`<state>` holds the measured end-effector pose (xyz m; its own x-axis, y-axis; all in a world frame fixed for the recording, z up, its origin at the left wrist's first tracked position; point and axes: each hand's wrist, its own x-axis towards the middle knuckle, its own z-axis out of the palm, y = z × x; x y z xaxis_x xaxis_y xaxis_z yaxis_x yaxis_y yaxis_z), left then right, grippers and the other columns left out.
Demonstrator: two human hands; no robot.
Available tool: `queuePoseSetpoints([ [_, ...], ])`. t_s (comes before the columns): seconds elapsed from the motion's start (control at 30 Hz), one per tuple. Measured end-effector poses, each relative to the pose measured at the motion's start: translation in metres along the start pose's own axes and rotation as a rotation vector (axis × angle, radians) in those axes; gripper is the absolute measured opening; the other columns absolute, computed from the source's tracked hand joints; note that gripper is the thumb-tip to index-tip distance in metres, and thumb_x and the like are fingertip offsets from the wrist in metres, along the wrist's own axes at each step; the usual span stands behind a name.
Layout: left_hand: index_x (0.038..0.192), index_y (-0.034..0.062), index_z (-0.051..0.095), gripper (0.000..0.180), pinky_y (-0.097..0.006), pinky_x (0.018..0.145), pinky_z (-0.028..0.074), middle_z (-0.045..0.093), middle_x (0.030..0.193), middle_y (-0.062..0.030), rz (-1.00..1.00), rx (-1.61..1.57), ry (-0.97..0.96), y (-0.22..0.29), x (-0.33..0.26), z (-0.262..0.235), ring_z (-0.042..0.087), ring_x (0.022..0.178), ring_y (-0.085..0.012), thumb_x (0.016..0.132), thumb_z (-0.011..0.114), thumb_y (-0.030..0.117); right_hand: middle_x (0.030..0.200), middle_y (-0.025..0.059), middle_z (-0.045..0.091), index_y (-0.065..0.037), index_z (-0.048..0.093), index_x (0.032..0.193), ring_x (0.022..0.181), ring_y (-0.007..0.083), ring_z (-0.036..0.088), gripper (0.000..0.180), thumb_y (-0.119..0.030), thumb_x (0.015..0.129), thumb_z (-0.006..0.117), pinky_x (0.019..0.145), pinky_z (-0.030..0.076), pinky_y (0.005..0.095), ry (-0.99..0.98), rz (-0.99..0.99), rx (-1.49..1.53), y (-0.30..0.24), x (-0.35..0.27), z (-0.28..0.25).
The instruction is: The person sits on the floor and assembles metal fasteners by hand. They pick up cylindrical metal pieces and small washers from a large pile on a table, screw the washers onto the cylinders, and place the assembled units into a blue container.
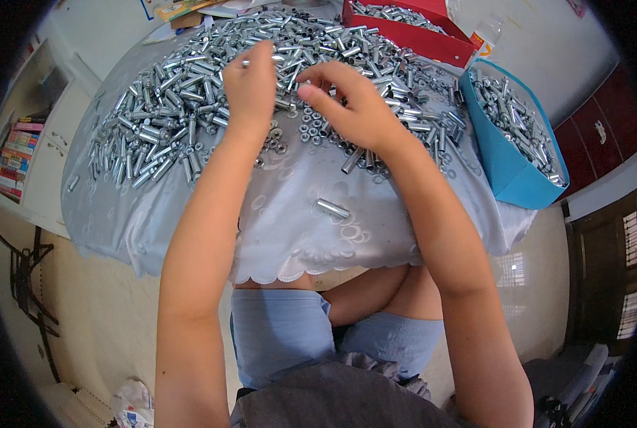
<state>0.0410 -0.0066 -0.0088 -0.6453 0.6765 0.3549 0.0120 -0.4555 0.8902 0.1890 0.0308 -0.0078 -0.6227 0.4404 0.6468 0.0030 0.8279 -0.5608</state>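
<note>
My left hand (249, 89) is raised over the heap with its fingers curled closed. A shiny metal sleeve (245, 63) pokes out beside its fingers, mostly hidden by them. To its right, my right hand (355, 107) hovers at the near side of the heap, fingers bent and thumb apart from the forefinger, with nothing visible between them. Under and around both hands spreads a large heap of silvery metal sleeves (168, 107). Small metal nuts (312, 128) lie in a cluster just below the right hand. A single metal sleeve (332, 208) lies apart, nearer to me.
A blue fabric bin (507, 175) full of metal parts stands at the table's right. Behind it are a red box (404, 36) with more parts and a clear plastic bottle (486, 36). A silvery tablecloth (290, 239) hangs over the near edge. Books (20, 157) fill a shelf at left.
</note>
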Motion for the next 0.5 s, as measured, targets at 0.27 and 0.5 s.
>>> queuePoseSetpoints([
  [0.27, 0.059, 0.0149, 0.026, 0.031, -0.025, 0.039, 0.017, 0.018, 0.052, 0.0040, -0.245, -0.488, 0.237, 0.019, 0.021, -0.027, 0.018, 0.042, -0.0081, 0.078, 0.049, 0.025, 0.111, 0.0087, 0.050, -0.022, 0.064, 0.099, 0.099, 0.0280, 0.045, 0.027, -0.011, 0.075, 0.057, 0.087, 0.037, 0.0394, -0.120, -0.231, -0.626, 0.012, -0.009, 0.025],
  [0.5, 0.057, 0.0162, 0.022, 0.033, -0.025, 0.041, 0.018, 0.019, 0.050, 0.0044, -0.417, -0.623, 0.200, 0.013, 0.023, -0.032, 0.019, 0.042, -0.0087, 0.082, 0.041, 0.026, 0.113, 0.0094, 0.051, -0.026, 0.067, 0.095, 0.099, 0.0268, 0.044, 0.025, -0.018, 0.072, 0.061, 0.086, 0.037, 0.0374, -0.180, -0.305, -0.551, 0.016, -0.005, 0.041],
])
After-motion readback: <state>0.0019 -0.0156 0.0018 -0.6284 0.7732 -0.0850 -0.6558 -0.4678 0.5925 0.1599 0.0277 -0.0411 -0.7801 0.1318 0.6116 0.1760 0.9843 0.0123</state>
